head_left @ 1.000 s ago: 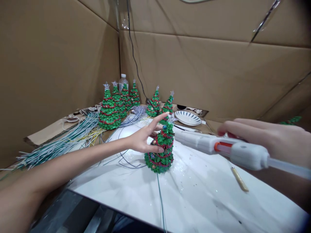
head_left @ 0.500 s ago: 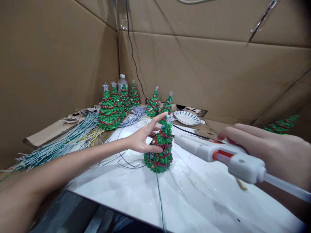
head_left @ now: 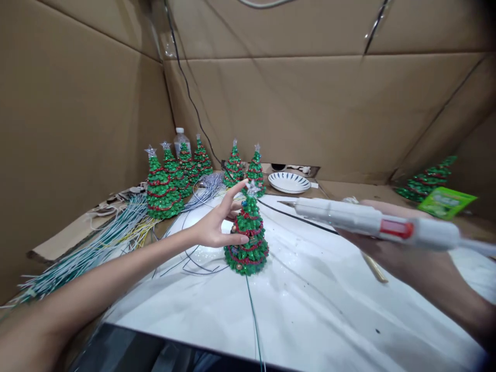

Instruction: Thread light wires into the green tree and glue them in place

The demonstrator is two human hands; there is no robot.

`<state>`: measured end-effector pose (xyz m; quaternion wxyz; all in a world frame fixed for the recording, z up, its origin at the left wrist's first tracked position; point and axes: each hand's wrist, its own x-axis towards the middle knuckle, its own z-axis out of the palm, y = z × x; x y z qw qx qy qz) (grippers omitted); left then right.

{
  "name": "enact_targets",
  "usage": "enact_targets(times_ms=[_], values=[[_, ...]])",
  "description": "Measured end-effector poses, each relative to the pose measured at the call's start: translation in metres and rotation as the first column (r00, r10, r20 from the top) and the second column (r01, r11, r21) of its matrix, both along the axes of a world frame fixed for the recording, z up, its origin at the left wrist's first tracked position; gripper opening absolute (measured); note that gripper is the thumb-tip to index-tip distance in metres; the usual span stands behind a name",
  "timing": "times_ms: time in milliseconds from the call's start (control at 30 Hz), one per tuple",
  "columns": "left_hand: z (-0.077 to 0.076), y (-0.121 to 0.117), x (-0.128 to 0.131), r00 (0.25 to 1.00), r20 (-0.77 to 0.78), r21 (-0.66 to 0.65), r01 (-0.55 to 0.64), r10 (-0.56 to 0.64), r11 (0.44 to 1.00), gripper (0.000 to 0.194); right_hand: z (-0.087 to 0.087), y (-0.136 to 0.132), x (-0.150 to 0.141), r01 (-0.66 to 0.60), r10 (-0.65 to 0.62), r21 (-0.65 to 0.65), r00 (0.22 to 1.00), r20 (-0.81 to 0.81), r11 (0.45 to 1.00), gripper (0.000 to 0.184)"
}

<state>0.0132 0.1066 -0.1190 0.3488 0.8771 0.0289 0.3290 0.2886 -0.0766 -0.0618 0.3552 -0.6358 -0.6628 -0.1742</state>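
Note:
A small green Christmas tree [head_left: 250, 243] with red garland, coloured beads and a clear star on top stands upright on the white board [head_left: 310, 310]. My left hand [head_left: 220, 222] grips it from the left, thumb across the front and index finger reaching up near the star. My right hand [head_left: 372, 243] holds a white glue gun [head_left: 349, 217], its thin metal tip pointing left, apart from the tree. A clear glue stick runs out of the gun's back end. Most of my right fingers are hidden behind the gun. A green wire [head_left: 253, 315] runs from the tree's base to the board's front edge.
Several finished trees [head_left: 163, 191] stand at the back left by a plastic bottle [head_left: 180, 138]. Bundled wires [head_left: 89, 258] lie at left. Behind are a striped plate [head_left: 289, 182] and the gun's black cord. A yellow-handled tool [head_left: 375, 267], green packet [head_left: 445, 202] and another tree [head_left: 418, 183] are at right.
The view has turned to the right, bringing a green packet into sight. The glue gun has rolled and levelled, with its tip still right of the tree. My left hand keeps its grip.

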Motion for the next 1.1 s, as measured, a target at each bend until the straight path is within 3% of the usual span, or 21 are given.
enact_targets(times_ms=[100, 233, 367, 467, 600, 700, 833, 933, 1100], values=[[0.001, 0.000, -0.001, 0.999, -0.020, -0.005, -0.026, 0.026, 1.000, 0.111, -0.020, -0.012, 0.016, 0.081, -0.081, 0.021, 0.997, 0.015, 0.997, 0.016], [0.007, -0.003, -0.002, 0.998, -0.046, -0.005, -0.033, 0.033, 0.999, 0.113, -0.047, -0.018, 0.037, 0.305, -0.283, -0.114, 0.943, 0.178, 0.945, 0.032], [0.016, -0.005, -0.004, 0.991, -0.130, -0.027, 0.002, -0.005, 1.000, 0.109, -0.060, -0.014, 0.043, 0.430, -0.368, -0.144, 0.871, 0.325, 0.891, 0.045], [0.027, -0.004, -0.005, 0.994, -0.113, -0.087, -0.005, -0.005, 0.996, 0.098, -0.062, -0.012, 0.044, 0.411, -0.335, -0.178, 0.878, 0.342, 0.894, 0.047], [0.053, -0.001, -0.003, 0.999, -0.033, -0.151, -0.013, 0.008, 0.988, 0.059, -0.061, -0.015, 0.045, 0.361, -0.288, -0.225, 0.909, 0.303, 0.905, 0.047], [0.078, -0.004, 0.002, 0.996, -0.055, -0.052, -0.073, 0.070, 0.996, 0.040, -0.059, -0.019, 0.043, 0.346, -0.278, -0.228, 0.918, 0.281, 0.910, 0.046], [0.102, -0.008, 0.007, 0.971, -0.201, 0.120, -0.104, 0.127, 0.987, 0.023, -0.057, -0.021, 0.043, 0.331, -0.267, -0.232, 0.926, 0.267, 0.915, 0.044], [0.113, -0.011, 0.009, 0.949, -0.259, 0.183, -0.133, 0.178, 0.974, 0.012, -0.057, -0.022, 0.046, 0.325, -0.267, -0.240, 0.932, 0.244, 0.915, 0.043], [0.126, -0.016, 0.010, 0.932, -0.232, 0.269, -0.213, 0.278, 0.939, 0.012, -0.059, -0.022, 0.047, 0.340, -0.278, -0.218, 0.922, 0.268, 0.915, 0.039]])
